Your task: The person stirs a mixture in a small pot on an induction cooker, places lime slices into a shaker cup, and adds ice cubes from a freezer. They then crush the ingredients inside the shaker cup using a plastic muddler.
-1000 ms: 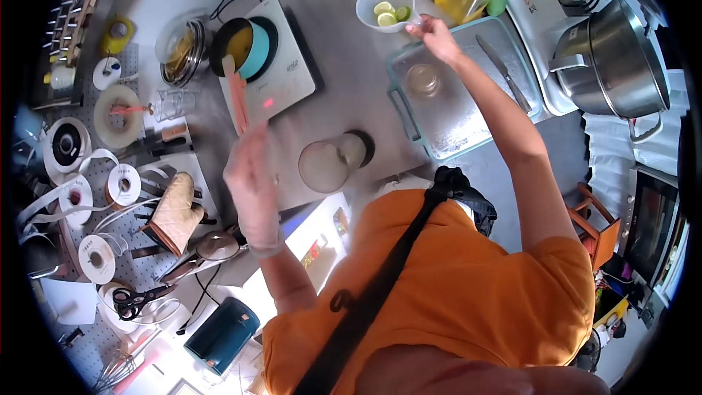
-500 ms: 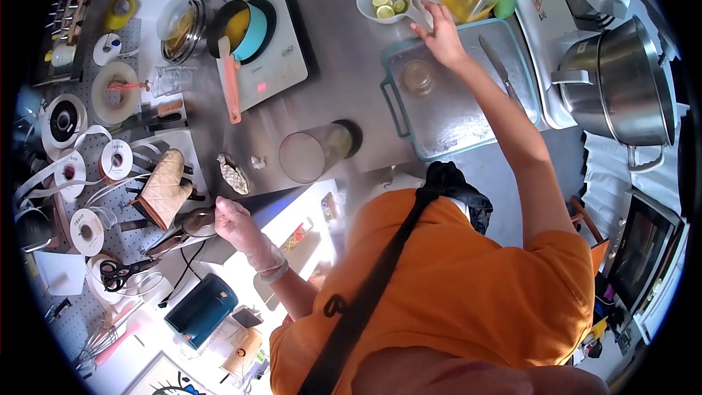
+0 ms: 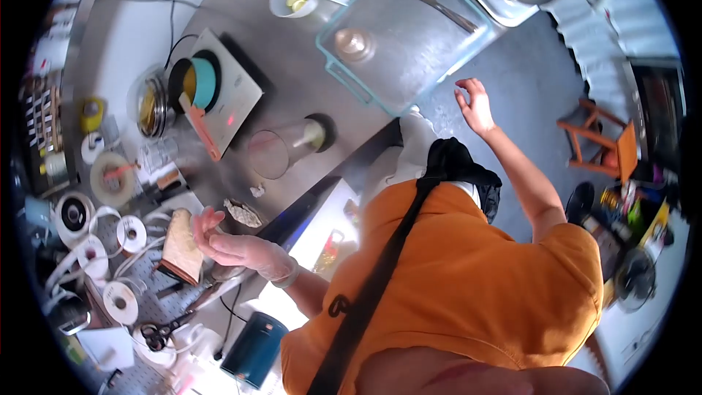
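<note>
Metal table [image 3: 285, 66]: the blue-rimmed tray [image 3: 417, 47] lies on it.
Oven mitt [image 3: 179, 245]: it is at the fingertips of the left hand [image 3: 245, 251]; I cannot tell if they touch it.
Left hand: it wears a clear glove, and the fingers are spread.
Right hand [image 3: 477, 108]: it is bare, the fingers loosely bent, near the tray but apart from it.
Crumpled piece [image 3: 243, 213]: it lies near the left hand.
</note>
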